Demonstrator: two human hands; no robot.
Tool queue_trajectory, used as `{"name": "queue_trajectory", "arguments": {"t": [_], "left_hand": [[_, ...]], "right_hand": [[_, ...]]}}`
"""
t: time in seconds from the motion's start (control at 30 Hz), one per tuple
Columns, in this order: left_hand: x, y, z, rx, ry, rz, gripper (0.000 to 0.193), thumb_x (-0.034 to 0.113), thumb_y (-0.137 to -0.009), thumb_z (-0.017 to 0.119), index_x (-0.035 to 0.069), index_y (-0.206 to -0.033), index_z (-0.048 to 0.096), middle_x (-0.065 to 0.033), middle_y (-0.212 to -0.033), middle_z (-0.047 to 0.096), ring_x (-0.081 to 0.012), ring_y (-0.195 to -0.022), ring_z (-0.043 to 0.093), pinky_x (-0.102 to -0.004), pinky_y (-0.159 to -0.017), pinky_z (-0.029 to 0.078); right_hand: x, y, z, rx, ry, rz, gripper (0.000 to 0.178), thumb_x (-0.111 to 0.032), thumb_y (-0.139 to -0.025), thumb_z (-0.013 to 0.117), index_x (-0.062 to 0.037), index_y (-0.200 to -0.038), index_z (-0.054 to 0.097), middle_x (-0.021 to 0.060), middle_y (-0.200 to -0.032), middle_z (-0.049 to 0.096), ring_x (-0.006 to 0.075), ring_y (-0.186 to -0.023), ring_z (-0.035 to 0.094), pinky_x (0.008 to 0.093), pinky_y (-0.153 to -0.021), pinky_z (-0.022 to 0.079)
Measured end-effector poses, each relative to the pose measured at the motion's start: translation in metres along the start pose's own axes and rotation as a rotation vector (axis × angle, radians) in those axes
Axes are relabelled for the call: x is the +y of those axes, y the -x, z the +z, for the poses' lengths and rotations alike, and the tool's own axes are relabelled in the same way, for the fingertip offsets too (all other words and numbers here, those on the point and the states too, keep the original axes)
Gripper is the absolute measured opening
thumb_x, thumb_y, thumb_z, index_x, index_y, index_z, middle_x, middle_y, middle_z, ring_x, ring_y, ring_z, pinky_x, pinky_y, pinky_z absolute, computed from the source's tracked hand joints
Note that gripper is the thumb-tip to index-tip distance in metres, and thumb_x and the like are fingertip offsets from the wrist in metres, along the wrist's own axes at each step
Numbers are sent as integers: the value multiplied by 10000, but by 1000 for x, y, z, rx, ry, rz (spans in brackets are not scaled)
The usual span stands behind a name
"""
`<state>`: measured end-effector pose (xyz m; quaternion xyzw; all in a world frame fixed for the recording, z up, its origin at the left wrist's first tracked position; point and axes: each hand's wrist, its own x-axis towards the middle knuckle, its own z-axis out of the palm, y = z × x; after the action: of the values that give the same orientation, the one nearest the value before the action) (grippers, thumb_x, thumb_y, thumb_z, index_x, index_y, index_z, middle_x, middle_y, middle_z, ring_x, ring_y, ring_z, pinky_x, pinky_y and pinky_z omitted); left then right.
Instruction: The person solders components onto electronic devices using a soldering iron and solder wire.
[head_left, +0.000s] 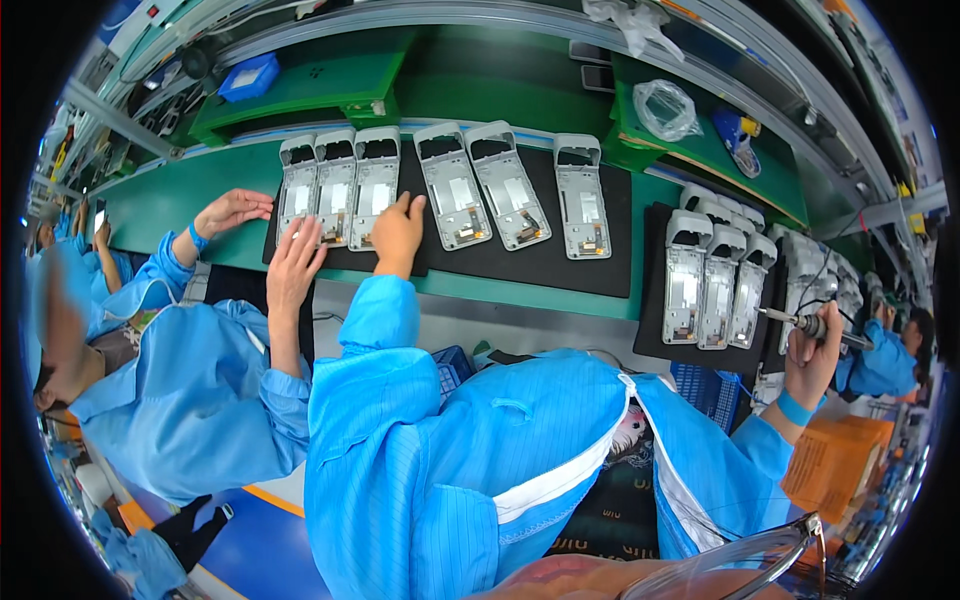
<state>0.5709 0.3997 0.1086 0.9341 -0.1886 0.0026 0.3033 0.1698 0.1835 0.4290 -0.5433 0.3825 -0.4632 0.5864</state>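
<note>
My left hand (398, 235) reaches forward to a grey device housing (376, 180), the third in a row of three at the left. Its fingers are bent against the housing's lower right edge. Out at the right, my right hand (815, 350) grips what looks like a soldering iron (808, 325), its slim metal tip pointing left toward a group of similar housings (717, 280). Between my hands, more open housings (453, 190) with exposed circuit parts lie on a black mat (610, 275).
A co-worker at the left has one hand (292, 265) by the leftmost housings and another (238, 210) beside the mat. Green raised shelves (300, 85) line the back, with a blue bin (248, 78) and a clear plastic bag (667, 110). A blue basket (707, 392) is below the bench.
</note>
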Motion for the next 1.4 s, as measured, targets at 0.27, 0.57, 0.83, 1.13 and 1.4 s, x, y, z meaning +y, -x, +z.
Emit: {"name": "queue_trajectory", "arguments": {"t": [0.27, 0.57, 0.83, 1.13, 1.4], "left_hand": [[31, 6, 28, -202, 28, 35, 417, 329, -782, 544, 50, -1092, 548, -178, -883, 604, -331, -803, 580, -411, -680, 455], [54, 9, 45, -313, 97, 149, 423, 320, -788, 544, 65, -1126, 531, -164, -917, 603, -312, -835, 579, -380, -703, 455], [63, -30, 49, -154, 135, 161, 313, 333, -817, 475, 105, -978, 616, -151, -886, 613, -331, -833, 580, -392, -715, 462], [119, -125, 54, -109, 150, 346, 341, 400, -821, 460, 122, -916, 633, -156, -819, 615, -340, -792, 572, -411, -677, 449], [171, -192, 92, -895, -98, 281, 768, 664, -790, 248, 19, -879, 654, -216, -1019, 567, -354, -955, 522, -401, -872, 368]], "right_hand": [[-4, 22, 5, 17, 22, 3, 216, -249, -880, 452, -77, -756, 497, -28, -376, 346, 52, -293, 263, 197, -311, 213], [20, 22, 3, 22, -27, 38, 221, -236, -883, 444, -73, -736, 472, -27, -372, 340, 49, -290, 243, 186, -306, 194], [32, 9, -9, 85, 4, 39, 230, -253, -875, 457, -72, -734, 478, -24, -370, 339, 52, -292, 247, 186, -310, 196], [48, -21, -39, 54, -55, 23, 225, -255, -870, 468, -79, -730, 478, -27, -371, 332, 46, -286, 243, 191, -306, 186], [67, -41, -33, 305, 49, 57, 231, -278, -849, 506, -80, -730, 507, -29, -369, 328, 51, -291, 251, 190, -310, 196]]}}
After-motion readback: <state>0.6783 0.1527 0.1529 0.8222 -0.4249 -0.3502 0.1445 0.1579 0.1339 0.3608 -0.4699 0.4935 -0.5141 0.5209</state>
